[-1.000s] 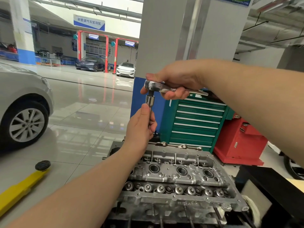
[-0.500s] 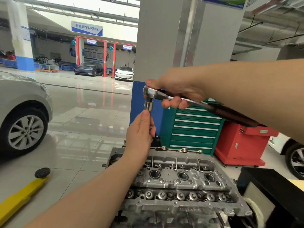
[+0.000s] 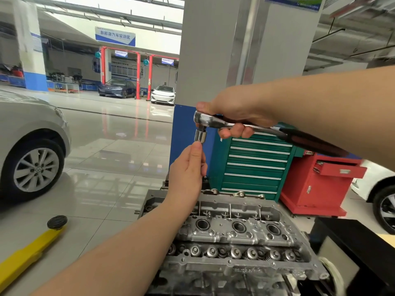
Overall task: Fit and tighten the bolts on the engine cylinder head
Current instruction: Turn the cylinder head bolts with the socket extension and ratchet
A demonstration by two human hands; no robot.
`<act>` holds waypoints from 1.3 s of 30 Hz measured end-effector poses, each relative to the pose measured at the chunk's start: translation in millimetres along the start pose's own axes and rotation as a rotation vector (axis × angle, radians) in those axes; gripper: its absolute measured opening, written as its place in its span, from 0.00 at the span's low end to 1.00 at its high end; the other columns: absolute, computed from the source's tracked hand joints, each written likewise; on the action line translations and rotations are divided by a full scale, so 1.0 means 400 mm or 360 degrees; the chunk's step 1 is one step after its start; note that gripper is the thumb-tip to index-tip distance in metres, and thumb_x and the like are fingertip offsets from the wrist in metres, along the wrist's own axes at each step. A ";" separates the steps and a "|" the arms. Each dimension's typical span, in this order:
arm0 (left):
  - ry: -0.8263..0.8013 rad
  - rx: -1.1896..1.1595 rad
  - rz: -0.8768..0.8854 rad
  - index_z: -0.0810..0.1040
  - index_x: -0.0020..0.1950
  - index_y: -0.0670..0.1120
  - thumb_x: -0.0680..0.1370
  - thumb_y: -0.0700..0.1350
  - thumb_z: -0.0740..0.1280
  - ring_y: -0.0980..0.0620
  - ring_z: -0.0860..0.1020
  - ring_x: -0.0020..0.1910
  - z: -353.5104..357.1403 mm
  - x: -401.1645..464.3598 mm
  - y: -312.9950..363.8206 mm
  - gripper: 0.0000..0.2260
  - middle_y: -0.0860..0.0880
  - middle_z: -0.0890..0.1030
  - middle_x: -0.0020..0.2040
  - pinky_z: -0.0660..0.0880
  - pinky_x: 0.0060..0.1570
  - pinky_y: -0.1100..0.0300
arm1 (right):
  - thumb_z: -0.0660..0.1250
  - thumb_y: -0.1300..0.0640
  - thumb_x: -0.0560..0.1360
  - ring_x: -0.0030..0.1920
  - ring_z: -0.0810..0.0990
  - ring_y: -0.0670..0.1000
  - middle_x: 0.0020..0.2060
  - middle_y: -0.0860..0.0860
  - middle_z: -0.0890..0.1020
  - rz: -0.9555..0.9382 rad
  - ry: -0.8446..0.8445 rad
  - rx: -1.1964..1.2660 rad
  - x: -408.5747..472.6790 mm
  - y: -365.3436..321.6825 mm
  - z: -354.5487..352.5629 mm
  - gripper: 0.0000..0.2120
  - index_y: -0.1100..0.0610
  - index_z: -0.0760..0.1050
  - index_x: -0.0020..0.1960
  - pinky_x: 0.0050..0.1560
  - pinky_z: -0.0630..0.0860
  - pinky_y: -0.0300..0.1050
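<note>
My right hand [image 3: 239,110] grips a chrome ratchet wrench [image 3: 215,121] near its head, its dark handle running off to the right. A short socket [image 3: 200,135] hangs from the ratchet head. Just below it, my left hand [image 3: 188,169] pinches something thin under the socket; my fingers hide what it is. The grey aluminium cylinder head [image 3: 235,233] lies below both hands, with three round bores in a row and a line of valve springs along its near side.
A green drawer cabinet [image 3: 254,165] and a red tool cart [image 3: 316,186] stand behind the engine. A silver car [image 3: 32,150] is at the left, a yellow lift arm [image 3: 27,255] on the floor, and a black bench [image 3: 354,242] at the right.
The ratchet handle has swung round to the right and now lies nearly level. Both hands have dropped a little toward the cylinder head.
</note>
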State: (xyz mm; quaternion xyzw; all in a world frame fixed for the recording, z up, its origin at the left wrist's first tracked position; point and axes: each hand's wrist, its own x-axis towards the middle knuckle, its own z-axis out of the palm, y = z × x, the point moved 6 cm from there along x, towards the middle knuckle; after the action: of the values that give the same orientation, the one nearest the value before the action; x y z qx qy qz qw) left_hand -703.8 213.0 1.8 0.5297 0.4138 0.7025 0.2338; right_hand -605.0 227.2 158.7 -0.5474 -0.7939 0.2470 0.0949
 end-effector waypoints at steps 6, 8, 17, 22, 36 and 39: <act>0.0018 0.0099 0.0052 0.73 0.40 0.50 0.83 0.67 0.52 0.56 0.71 0.30 0.003 -0.002 0.003 0.24 0.52 0.76 0.31 0.67 0.35 0.56 | 0.52 0.41 0.86 0.20 0.69 0.50 0.23 0.53 0.76 0.0044 0.0045 0.0068 -0.024 -0.026 0.024 0.22 0.59 0.71 0.49 0.21 0.70 0.39; 0.0041 0.0106 0.0053 0.73 0.40 0.49 0.85 0.64 0.53 0.57 0.71 0.30 0.000 -0.002 0.003 0.24 0.52 0.75 0.31 0.67 0.35 0.58 | 0.51 0.47 0.88 0.19 0.69 0.49 0.22 0.52 0.75 0.0065 0.0014 0.0133 -0.022 -0.045 0.033 0.20 0.58 0.71 0.47 0.20 0.69 0.39; -0.0006 -0.0044 0.0006 0.73 0.41 0.51 0.82 0.68 0.53 0.53 0.70 0.30 -0.009 0.003 -0.007 0.24 0.52 0.75 0.30 0.66 0.36 0.51 | 0.52 0.39 0.86 0.20 0.60 0.46 0.27 0.53 0.71 0.0170 -0.0279 0.0376 -0.001 -0.006 0.060 0.22 0.57 0.70 0.49 0.17 0.61 0.36; -0.0065 -0.0018 0.0021 0.74 0.41 0.53 0.82 0.69 0.52 0.55 0.70 0.29 -0.001 0.007 -0.009 0.24 0.51 0.75 0.31 0.66 0.35 0.53 | 0.50 0.36 0.85 0.17 0.63 0.49 0.23 0.53 0.73 -0.0024 -0.0057 0.0090 0.012 0.012 0.045 0.29 0.60 0.72 0.45 0.19 0.63 0.36; -0.0116 0.0039 0.0050 0.81 0.44 0.50 0.83 0.61 0.63 0.49 0.80 0.30 0.022 0.118 0.245 0.17 0.41 0.83 0.40 0.74 0.27 0.58 | 0.55 0.43 0.83 0.27 0.79 0.55 0.36 0.58 0.83 -0.0262 0.0022 -0.0198 -0.013 0.028 0.012 0.23 0.54 0.85 0.48 0.31 0.79 0.46; -0.0182 0.0024 0.0081 0.81 0.37 0.47 0.85 0.55 0.64 0.47 0.74 0.22 0.022 0.131 0.239 0.20 0.38 0.78 0.31 0.69 0.23 0.60 | 0.58 0.38 0.83 0.30 0.83 0.56 0.36 0.59 0.85 -0.0267 -0.0030 -0.0160 -0.045 0.060 0.007 0.20 0.49 0.84 0.51 0.35 0.82 0.49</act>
State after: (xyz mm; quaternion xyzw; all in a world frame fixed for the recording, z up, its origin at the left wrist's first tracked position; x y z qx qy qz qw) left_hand -702.2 203.6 110.6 0.5810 0.3916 0.6737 0.2351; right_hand -579.6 216.7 146.6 -0.4808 -0.8491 0.2033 0.0802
